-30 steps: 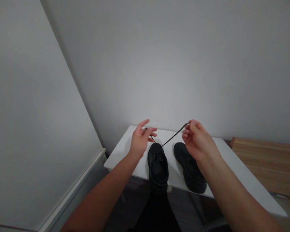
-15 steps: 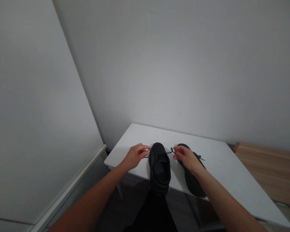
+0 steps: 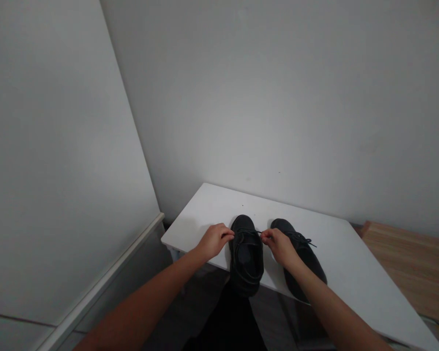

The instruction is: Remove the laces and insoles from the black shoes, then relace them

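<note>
A black lace-up shoe (image 3: 246,261) rests on the white table, its heel at the front edge and its toe toward the wall. At its left side my left hand (image 3: 215,240) is closed in a pinch near the laces; the lace between those fingers is too small to see clearly. On the other side my right hand (image 3: 278,245) pinches a dark shoelace (image 3: 259,232) that runs from the shoe. Partly covered by my right hand and forearm, a second black shoe (image 3: 307,258) lies to the right, with its laces tied in a bow.
The white table (image 3: 351,273) stands against a grey wall (image 3: 263,107). A wood-grain board (image 3: 406,263) is at its right. To the left rises a pale panel (image 3: 66,161) with a ledge (image 3: 106,282) below. Dark-clothed legs (image 3: 229,321) are under the table's front edge.
Both hands have drawn closer to the left shoe, and their fingers have closed more. The lace loop that stood out by my right hand no longer shows. The view has shifted slightly.
</note>
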{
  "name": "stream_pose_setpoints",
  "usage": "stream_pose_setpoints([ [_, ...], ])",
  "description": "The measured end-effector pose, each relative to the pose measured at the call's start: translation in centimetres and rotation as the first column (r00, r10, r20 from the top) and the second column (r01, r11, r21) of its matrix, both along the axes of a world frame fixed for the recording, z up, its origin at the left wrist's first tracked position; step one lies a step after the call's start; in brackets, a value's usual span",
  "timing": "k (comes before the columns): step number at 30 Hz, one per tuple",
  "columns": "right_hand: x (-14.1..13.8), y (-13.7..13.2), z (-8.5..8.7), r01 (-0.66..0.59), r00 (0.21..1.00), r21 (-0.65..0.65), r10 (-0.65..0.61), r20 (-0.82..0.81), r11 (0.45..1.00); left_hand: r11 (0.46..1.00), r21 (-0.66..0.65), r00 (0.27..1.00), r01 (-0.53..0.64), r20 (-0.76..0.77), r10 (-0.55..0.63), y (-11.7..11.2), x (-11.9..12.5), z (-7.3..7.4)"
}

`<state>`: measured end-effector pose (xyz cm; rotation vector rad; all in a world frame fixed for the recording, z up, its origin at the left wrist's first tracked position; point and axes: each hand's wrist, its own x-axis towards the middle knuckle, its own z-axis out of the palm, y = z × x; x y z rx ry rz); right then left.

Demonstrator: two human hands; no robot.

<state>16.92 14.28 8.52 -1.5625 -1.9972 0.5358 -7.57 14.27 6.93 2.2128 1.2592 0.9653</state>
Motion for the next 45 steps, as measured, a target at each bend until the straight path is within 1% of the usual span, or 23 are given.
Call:
stream_pose_setpoints([
  [4,-0.2,0.0,-0.2,-0.022,0.999,0.052,0.020,0.037,0.998,0.998,0.044,0.997,0.038,-0.075,-0.034,0.1,0.4,0.5],
  [8,-0.4,-0.2,-0.2,-0.046,0.999,0.039,0.045,0.025,0.998,0.994,0.060,0.984,0.089,-0.162,-0.078,-0.1,1.1,1.7],
  [10,-0.5,-0.4,0.1,-0.050,0.999,0.023,0.050,0.010,0.998,0.995,0.047,0.984,0.082,-0.160,-0.074,-0.2,1.3,2.1],
  [12,-0.6,-0.6,0.5,-0.057,0.998,0.010,0.057,-0.009,0.998,0.997,0.024,0.989,0.070,-0.130,-0.067,-0.3,1.5,2.3],
  [16,-1.1,-1.6,1.7,-0.057,0.997,-0.013,0.056,-0.053,0.998,0.998,0.007,0.994,0.066,-0.083,-0.065,-0.7,1.7,1.6],
  [18,-1.6,-2.2,2.3,-0.074,0.997,-0.002,0.074,0.004,0.997,0.998,0.016,0.995,0.059,-0.082,-0.057,-1.0,1.8,1.1],
  [21,-2.5,-2.9,3.0,-0.104,0.970,0.023,0.096,0.224,0.994,0.998,0.028,0.996,0.054,-0.071,-0.052,-1.3,1.9,0.2],
  [23,-3.2,-3.1,3.2,-0.092,0.925,0.030,0.074,0.373,0.995,0.999,0.021,0.999,0.025,-0.040,-0.024,-1.4,2.0,-0.1],
  [25,-3.8,-3.2,3.4,-0.066,0.874,0.026,0.045,0.484,0.997,1.000,-0.006,1.000,-0.012,-0.001,0.012,-1.4,2.0,-0.2],
  [27,-4.4,-3.1,3.6,-0.047,0.819,0.016,0.029,0.574,0.999,0.999,-0.028,0.999,-0.022,0.023,0.022,-1.3,2.1,-0.1],
  [29,-4.8,-2.9,3.9,-0.028,0.771,0.005,0.018,0.637,1.000,1.000,-0.017,1.000,-0.020,0.021,0.021,-1.3,2.2,0.2],
  [31,-5.0,-2.9,4.2,-0.022,0.744,0.006,0.013,0.668,1.000,0.999,0.009,0.999,-0.033,0.011,0.033,-1.2,2.3,0.3],
  [33,-5.3,-3.0,4.3,-0.042,0.759,0.062,-0.008,0.651,0.997,0.999,0.020,0.999,-0.045,0.014,0.045,-1.2,2.3,0.4],
  [36,-5.8,-3.5,4.2,-0.049,0.858,0.160,-0.041,0.513,0.986,0.997,0.022,0.998,-0.070,0.007,0.070,-1.2,2.2,0.3],
  [38,-6.4,-3.7,4.1,-0.042,0.900,0.129,-0.019,0.436,0.991,0.994,0.019,0.994,-0.105,-0.004,0.105,-1.2,2.2,0.2],
  [39,-6.6,-3.7,4.1,-0.044,0.896,0.093,-0.002,0.444,0.995,0.992,0.012,0.992,-0.123,-0.004,0.123,-1.2,2.2,0.2],
  [41,-7.3,-3.5,4.3,-0.055,0.854,0.036,0.028,0.519,0.998,0.990,-0.005,0.990,-0.140,0.006,0.140,-1.1,2.2,0.1],
  [43,-7.8,-3.1,4.5,-0.061,0.810,0.009,0.044,0.585,0.998,0.990,-0.010,0.990,-0.142,0.015,0.142,-1.0,2.3,0.1],
  [45,-8.2,-2.6,4.8,-0.064,0.797,-0.004,0.054,0.601,0.998,0.989,-0.015,0.989,-0.146,0.019,0.146,-1.0,2.3,0.1],
])
